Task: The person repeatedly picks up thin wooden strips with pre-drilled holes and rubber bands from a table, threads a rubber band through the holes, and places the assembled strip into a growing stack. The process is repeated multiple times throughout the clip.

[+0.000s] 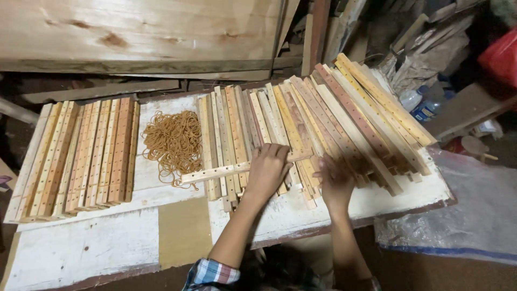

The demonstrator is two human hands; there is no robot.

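Note:
My left hand [267,171] grips a long wooden strip with drilled holes [215,173], held crosswise over the fanned pile of similar strips [301,124] in the middle of the white worktable [97,242]. My right hand [335,182] rests palm down on the near ends of the strips in that pile, fingers spread, a little blurred. A heap of tan rubber bands [173,143] lies just left of the held strip's end.
A neat row of drilled strips [81,153] lies at the table's left. Large wooden boards [140,32] lean behind. A plastic bottle [423,105], paper scraps and a red bag [501,56] sit at right; clear plastic sheeting [463,215] lies below.

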